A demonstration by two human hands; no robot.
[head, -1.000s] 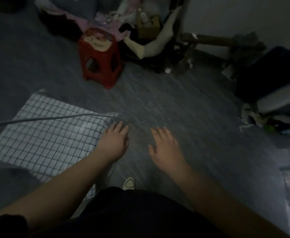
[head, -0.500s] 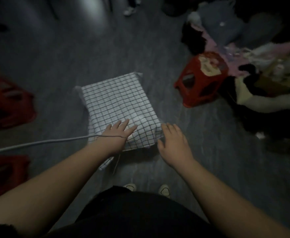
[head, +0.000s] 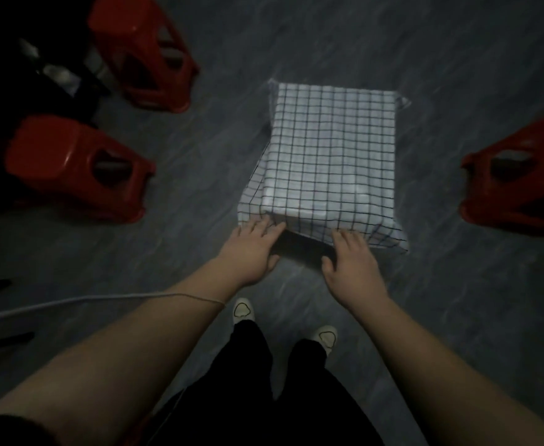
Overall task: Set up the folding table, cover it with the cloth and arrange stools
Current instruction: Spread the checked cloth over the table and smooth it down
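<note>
Checked white cloth [head: 331, 156], thin and soft with dark grid lines, drapes the small square worktop at frame centre. Both hands rest at its near hem: left hand [head: 249, 249] flat with fingers spread, right hand [head: 351, 262] likewise, neither pinching fabric. Covering looks nearly finished; smoothing the hem, then pulling in the glossy red plastic stools [head: 77, 165], seems next.

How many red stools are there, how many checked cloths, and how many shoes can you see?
Red stools: 3
Checked cloth: 1
Shoes: 2
Total: 6
</note>
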